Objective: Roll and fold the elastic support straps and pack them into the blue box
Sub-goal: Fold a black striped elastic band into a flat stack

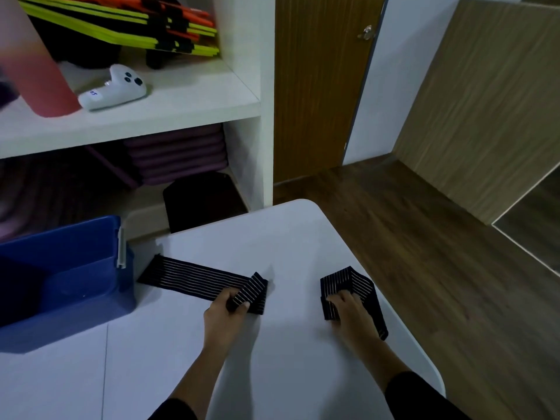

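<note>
My left hand (225,310) pinches the turned-over end of the long strap (194,275), laid flat toward the blue box (91,286) for even rolling. My right hand (348,307) pins the folded strap (360,283); gripping or pressing, I cannot tell.

The two straps, left (194,275) and right (348,294), are ribbed black woven elastic with pale stripes. The blue box (75,286) looks like glossy plastic. The table (272,237) is smooth, matt white; the floor (424,253) is wood-grain.
</note>
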A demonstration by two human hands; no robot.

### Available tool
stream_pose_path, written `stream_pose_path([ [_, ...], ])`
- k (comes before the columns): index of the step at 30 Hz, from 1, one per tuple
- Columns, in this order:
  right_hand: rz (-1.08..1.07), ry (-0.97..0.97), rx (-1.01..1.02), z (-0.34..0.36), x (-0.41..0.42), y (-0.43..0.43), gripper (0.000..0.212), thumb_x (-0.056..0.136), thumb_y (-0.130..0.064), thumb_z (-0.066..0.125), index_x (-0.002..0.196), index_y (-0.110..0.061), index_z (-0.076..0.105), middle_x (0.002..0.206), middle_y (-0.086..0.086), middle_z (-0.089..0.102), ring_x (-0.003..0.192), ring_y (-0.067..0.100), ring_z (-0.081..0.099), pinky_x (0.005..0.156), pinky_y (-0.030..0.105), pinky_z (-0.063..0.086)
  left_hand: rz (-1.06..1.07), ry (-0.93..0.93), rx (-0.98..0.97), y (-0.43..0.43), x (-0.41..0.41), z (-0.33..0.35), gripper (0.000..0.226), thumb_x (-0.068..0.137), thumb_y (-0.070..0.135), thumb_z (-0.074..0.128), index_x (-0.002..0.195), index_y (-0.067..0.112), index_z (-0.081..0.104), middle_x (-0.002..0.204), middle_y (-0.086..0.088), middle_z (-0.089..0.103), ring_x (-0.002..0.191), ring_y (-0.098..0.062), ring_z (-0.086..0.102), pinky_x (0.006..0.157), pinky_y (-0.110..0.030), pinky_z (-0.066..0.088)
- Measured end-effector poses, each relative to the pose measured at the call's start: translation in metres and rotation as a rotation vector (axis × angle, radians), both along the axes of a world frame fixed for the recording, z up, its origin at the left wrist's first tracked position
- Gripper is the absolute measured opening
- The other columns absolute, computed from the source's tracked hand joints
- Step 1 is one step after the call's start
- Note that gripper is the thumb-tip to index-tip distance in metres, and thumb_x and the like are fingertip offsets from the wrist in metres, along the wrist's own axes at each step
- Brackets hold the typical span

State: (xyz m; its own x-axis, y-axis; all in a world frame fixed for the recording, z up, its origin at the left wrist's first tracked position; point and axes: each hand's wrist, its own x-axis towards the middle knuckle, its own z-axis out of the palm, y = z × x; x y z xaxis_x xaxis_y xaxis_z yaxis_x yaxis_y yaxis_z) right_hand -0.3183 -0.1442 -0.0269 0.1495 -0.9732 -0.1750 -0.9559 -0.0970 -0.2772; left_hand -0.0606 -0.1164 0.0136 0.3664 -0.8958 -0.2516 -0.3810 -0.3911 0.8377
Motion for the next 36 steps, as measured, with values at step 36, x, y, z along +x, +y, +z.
stream_pose_path([
  [36,0.329,-0.775,-0.059,0.282,0.059,-0.094,0.027,0.093,-0.007,0.052,0.116,-0.020,0.059,0.117,-0.007,0.061,0.112,0.005,0.054,0.082,0.015,0.047,-0.254,0.100,-0.518,-0.043,0.013,0.196,0.011,0.085,0.024,0.065,0.088,0.014,0.068,0.087,-0.022,0.060,0.086,-0.034,0.061,0.082,-0.044,0.051],
])
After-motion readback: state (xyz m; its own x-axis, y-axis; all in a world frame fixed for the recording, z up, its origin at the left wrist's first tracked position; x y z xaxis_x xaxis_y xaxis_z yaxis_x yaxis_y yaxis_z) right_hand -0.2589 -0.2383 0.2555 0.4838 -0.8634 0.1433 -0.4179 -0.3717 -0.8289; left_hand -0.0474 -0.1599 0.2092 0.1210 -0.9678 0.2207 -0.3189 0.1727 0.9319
